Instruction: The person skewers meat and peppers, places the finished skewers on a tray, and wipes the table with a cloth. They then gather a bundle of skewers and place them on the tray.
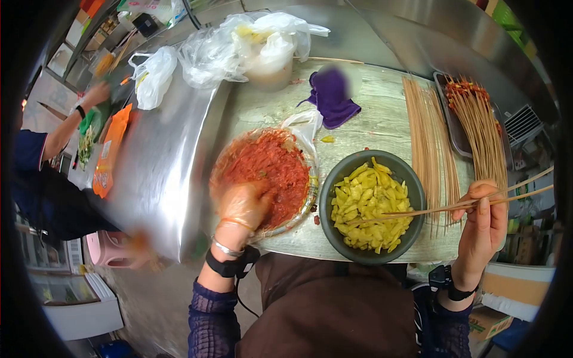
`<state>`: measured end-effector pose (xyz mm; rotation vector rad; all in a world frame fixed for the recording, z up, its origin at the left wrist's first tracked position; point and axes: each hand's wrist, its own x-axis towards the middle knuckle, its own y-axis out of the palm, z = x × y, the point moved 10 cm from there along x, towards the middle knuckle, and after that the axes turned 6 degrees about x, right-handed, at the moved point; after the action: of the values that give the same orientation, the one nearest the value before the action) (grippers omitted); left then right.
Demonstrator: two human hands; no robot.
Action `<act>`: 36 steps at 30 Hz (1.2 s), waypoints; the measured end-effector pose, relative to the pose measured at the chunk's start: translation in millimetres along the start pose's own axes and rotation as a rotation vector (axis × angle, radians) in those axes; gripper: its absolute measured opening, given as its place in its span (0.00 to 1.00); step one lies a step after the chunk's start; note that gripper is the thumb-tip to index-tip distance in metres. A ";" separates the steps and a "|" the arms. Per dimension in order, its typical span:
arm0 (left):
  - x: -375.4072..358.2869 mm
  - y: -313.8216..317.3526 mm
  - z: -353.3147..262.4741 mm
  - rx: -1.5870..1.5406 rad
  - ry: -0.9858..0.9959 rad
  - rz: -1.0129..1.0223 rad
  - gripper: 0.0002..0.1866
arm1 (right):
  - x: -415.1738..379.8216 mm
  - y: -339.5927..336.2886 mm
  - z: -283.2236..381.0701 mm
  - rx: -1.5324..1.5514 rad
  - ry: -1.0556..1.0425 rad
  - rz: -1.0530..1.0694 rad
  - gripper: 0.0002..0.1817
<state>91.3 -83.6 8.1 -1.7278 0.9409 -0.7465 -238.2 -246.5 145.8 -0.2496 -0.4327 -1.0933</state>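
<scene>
My left hand [243, 206], in a clear plastic glove, is curled into a red mass of marinated meat [262, 161]; its fingertips are partly hidden there. The meat fills a bowl [312, 179] lined with thin plastic. Two bamboo skewers [436, 209] are pinched between the thumb and fingers of my bare right hand [482, 218]. Their tips reach left over yellow-green pickled peppers [370, 197] in a dark grey bowl [327, 238]. No food shows on these skewers.
Loose bamboo skewers [427, 137] lie right of the peppers, beside a tray [456, 128] of loaded skewers [477, 113]. A purple cloth [334, 104] and plastic bags [221, 51] are at the back. Another person's arm [62, 131] is at far left, near an orange packet [110, 152].
</scene>
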 end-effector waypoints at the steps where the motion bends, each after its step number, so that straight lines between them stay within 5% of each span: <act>1: -0.7 -3.1 6.5 -0.099 -0.005 -0.029 0.10 | -0.3 -2.3 -0.7 0.016 -0.002 -0.018 0.09; 4: -3.7 -1.0 36.2 -0.392 -0.279 0.133 0.11 | -3.3 1.1 -6.6 0.024 0.024 0.005 0.09; 9: -8.3 -3.8 33.3 -0.873 -0.324 0.115 0.09 | -10.6 29.5 -24.3 0.007 0.117 0.159 0.07; 11: 0.9 -12.5 25.1 -0.796 -0.069 -0.036 0.10 | -14.8 37.5 -29.8 -0.002 0.144 0.205 0.07; 13: 1.6 -13.6 27.9 -0.765 -0.021 -0.079 0.10 | -18.9 42.5 -33.3 0.008 0.165 0.227 0.07; 15: -0.9 -13.2 40.1 -0.782 -0.179 -0.013 0.10 | -19.9 42.6 -33.3 -0.011 0.166 0.224 0.07; 18: 5.6 -28.4 49.9 -0.199 -0.163 -0.145 0.12 | -21.1 41.5 -33.7 -0.016 0.160 0.210 0.07; 19: 6.2 -38.1 33.5 0.120 0.071 -0.304 0.15 | -21.5 41.2 -33.6 -0.013 0.157 0.205 0.07; 22: 13.5 -26.4 57.0 -0.086 -0.058 -0.245 0.18 | -23.1 41.1 -33.0 -0.017 0.164 0.211 0.07; 23: 12.1 -28.9 60.7 -0.305 -0.284 -0.154 0.21 | -23.2 41.3 -32.3 -0.016 0.166 0.209 0.07; 30: 4.8 -63.9 38.2 0.026 0.076 -0.444 0.17 | -24.7 42.7 -30.3 -0.001 0.179 0.195 0.07; 33: 9.4 -29.0 40.9 -0.083 -0.080 -0.088 0.09 | -25.5 41.9 -30.2 0.004 0.181 0.192 0.07; 36: 14.6 -31.2 17.4 0.208 0.166 -0.129 0.07 | -26.7 40.9 -30.3 0.003 0.177 0.200 0.07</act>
<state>120.9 -81.5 32.9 -1.5724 0.8355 -1.0485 -205.4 -219.2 107.2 -0.1873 -0.2453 -0.9103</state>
